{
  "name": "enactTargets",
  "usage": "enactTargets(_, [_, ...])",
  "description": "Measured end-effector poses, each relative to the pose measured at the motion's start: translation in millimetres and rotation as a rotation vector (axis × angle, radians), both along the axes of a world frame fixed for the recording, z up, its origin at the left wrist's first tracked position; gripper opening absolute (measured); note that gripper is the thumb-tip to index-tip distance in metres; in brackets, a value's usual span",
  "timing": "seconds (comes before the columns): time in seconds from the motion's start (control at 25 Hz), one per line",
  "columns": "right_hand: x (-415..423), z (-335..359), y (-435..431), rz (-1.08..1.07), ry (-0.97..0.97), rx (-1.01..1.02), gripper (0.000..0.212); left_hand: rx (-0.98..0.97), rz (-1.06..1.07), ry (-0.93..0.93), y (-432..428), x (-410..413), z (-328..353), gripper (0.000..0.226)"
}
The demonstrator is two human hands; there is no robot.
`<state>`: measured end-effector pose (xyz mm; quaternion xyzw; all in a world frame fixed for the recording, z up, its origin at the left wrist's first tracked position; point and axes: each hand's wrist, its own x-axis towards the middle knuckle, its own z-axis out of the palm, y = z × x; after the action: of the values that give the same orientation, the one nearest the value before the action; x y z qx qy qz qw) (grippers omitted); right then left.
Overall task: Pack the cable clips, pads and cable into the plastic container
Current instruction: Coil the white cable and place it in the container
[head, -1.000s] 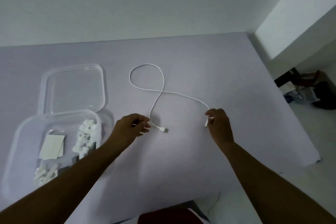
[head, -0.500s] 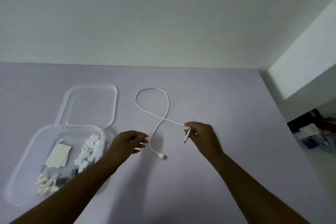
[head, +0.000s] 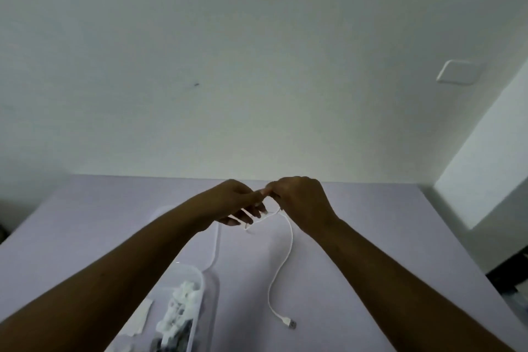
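Note:
Both my hands are raised over the lilac table [head: 371,237] and meet fingertip to fingertip. My right hand [head: 303,206] grips the white cable [head: 288,251], which hangs from it in a curve down to its USB plug [head: 291,332] lying on the table. My left hand [head: 237,203] pinches the cable's upper part between thumb and forefinger, its other fingers spread. A short end of cable shows just below those fingers. The clear plastic container [head: 210,308] sits at lower left, holding white cable clips [head: 185,297] and white pads [head: 141,320]. My left forearm hides part of it.
The container's clear lid [head: 217,248] lies behind it, mostly hidden by my left arm. A white wall [head: 257,66] rises right behind the table, with a switch plate [head: 457,71] on it. Dark clutter [head: 508,277] lies on the floor past the table's right edge.
Both hands have lifted off the table and come together. The right hand carried its cable end up and left, the loop is gone, and the view has tilted up.

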<state>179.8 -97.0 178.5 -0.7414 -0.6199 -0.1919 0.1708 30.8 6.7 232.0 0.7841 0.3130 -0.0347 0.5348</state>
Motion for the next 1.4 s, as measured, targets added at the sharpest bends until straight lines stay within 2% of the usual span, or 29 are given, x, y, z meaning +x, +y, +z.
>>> enactTargets(0.08, [-3.3, 8.6, 7.7, 0.008, -0.085, 0.015, 0.010, 0.002, -0.065, -0.014, 9.2, -6.5, 6.0, 0.037])
enactTargets(0.16, [-4.6, 18.4, 11.5, 0.014, -0.045, 0.092, 0.020, -0.127, -0.080, -0.091, 20.1, -13.5, 15.2, 0.032])
enactTargets(0.24, [-3.3, 28.1, 14.1, -0.017, 0.100, 0.185, 0.027, -0.429, -0.043, -0.198, 29.4, -20.1, 25.3, 0.026])
enactTargets(0.36, [-1.3, 38.5, 16.6, 0.009, 0.362, 0.228, 0.021, -0.780, 0.060, -0.376, 32.1, -27.2, 39.4, 0.023])
enactTargets(0.56, [-14.9, 70.6, 20.3, 0.111, 0.650, 0.286, 0.021, -0.907, 0.104, -0.673, 30.5, -28.3, 73.7, 0.019])
enactTargets(0.68, [-19.8, 86.9, 25.2, 0.105, 0.675, 0.346, 0.020, -0.939, 0.088, -0.787, 32.1, -23.7, 92.1, 0.020])
enactTargets(0.76, [-21.3, 96.3, 27.7, 0.120, 0.656, 0.410, 0.020, -0.951, -0.021, -0.786, 32.0, -23.1, 102.1, 0.033])
enactTargets(0.84, [-22.4, 106.8, 28.4, 0.131, 0.636, 0.444, 0.025, -0.960, -0.070, -0.759, 28.3, -19.9, 111.4, 0.036])
enactTargets(0.96, [-15.9, 118.8, 27.0, 0.135, 0.582, 0.487, 0.036, -0.965, 0.009, -0.735, 22.6, -10.4, 124.2, 0.014])
enactTargets(1.12, [-14.9, 126.3, 28.0, 0.116, 0.604, 0.467, 0.023, -0.984, 0.173, -0.887, 23.5, 2.6, 139.6, 0.019])
enactTargets(1.28, [-17.3, 123.5, 24.3, 0.157, 0.835, 0.400, 0.022, -0.720, 0.306, -1.083, 33.1, 9.3, 147.9, 0.023])
enactTargets(1.32, [-18.1, 124.4, 21.4, 0.166, 0.820, 0.393, 0.021, -0.627, 0.326, -1.112, 38.3, 9.4, 148.1, 0.025])
enactTargets(1.4, [-19.9, 129.5, 16.8, 0.197, 0.601, 0.384, 0.024, -0.409, 0.330, -1.138, 45.4, 7.6, 148.9, 0.026])
